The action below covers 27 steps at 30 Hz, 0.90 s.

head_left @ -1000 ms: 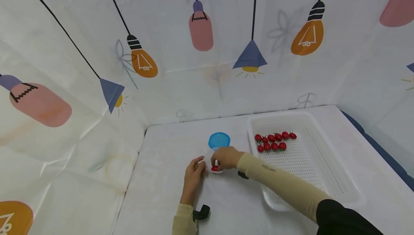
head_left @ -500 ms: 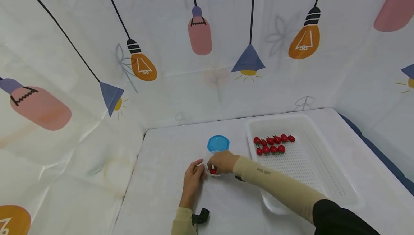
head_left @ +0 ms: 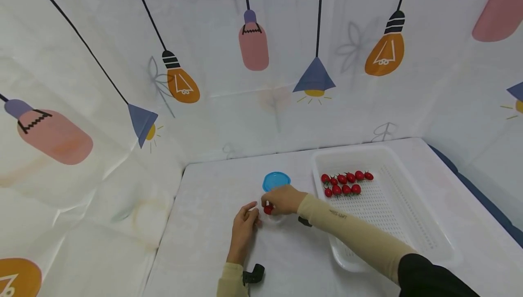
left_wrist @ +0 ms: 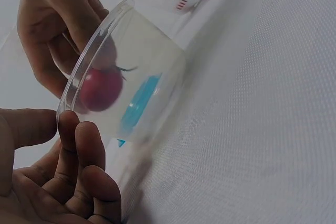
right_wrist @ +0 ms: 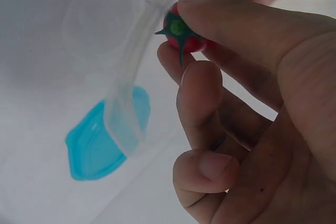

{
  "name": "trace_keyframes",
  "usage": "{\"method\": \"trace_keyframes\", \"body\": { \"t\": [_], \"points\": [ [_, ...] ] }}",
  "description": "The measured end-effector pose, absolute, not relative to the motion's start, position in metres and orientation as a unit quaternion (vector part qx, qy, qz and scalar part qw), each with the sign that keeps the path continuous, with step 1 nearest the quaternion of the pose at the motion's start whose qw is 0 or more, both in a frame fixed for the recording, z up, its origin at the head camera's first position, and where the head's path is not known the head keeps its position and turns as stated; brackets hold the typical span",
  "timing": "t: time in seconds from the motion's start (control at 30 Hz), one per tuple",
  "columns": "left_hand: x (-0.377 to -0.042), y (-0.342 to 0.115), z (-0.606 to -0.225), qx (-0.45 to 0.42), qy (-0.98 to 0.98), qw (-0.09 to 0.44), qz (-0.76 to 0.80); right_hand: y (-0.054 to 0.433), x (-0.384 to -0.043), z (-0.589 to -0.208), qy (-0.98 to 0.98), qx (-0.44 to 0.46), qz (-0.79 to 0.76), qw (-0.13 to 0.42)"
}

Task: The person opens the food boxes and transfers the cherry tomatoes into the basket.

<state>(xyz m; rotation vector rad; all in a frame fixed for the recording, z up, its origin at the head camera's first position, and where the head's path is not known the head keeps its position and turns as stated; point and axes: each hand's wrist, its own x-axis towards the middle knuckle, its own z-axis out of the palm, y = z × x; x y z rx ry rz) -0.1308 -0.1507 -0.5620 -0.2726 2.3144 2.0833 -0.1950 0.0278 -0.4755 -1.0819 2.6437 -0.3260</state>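
A small clear plastic tub (left_wrist: pixel 152 51) stands on the white table, its round rim crossing the left wrist view. My left hand (head_left: pixel 243 229) pinches that rim between thumb and fingertips. From the other side my right hand (head_left: pixel 285 199) reaches over the tub and pinches a red cherry tomato (head_left: pixel 268 209) between thumb and forefinger. Its green calyx faces the right wrist camera, where the tomato (right_wrist: pixel 182 35) shows partly behind my thumb. Through the tub's clear wall the tomato (left_wrist: pixel 101 88) appears near the rim.
Just behind the tub lies a blue lid (head_left: pixel 276 180) on the table. A white perforated tray (head_left: pixel 392 224) fills the right side, with cherry tomatoes (head_left: pixel 346 190) in two rows at its far left corner. A patterned sheet (head_left: pixel 261 106) hangs behind the table.
My right hand first dipped with the tomato, then rose slightly, bringing it up towards the tub's far side. My left hand has stayed at the rim. The head view has tilted a little.
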Motion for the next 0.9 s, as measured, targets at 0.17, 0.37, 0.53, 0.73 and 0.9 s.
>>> {"method": "trace_keyframes", "body": {
  "t": [0.17,0.37,0.53,0.73,0.9],
  "points": [
    [-0.130,-0.149,-0.560,-0.089,0.742,0.007,0.664,0.040,-0.199,-0.467,0.914,-0.365,-0.134,0.115],
    [-0.131,-0.148,-0.560,-0.091,0.746,0.008,0.660,0.058,-0.204,-0.450,0.914,-0.347,-0.181,0.105],
    [-0.132,-0.147,-0.561,-0.095,0.748,0.007,0.657,0.075,-0.209,-0.440,0.916,-0.327,-0.212,0.091],
    [-0.122,-0.143,-0.534,-0.094,0.755,0.013,0.649,0.093,-0.212,-0.433,0.921,-0.314,-0.221,0.071],
    [-0.115,-0.141,-0.515,-0.082,0.751,0.020,0.655,0.104,-0.211,-0.427,0.927,-0.303,-0.211,0.064]
  ]
}}
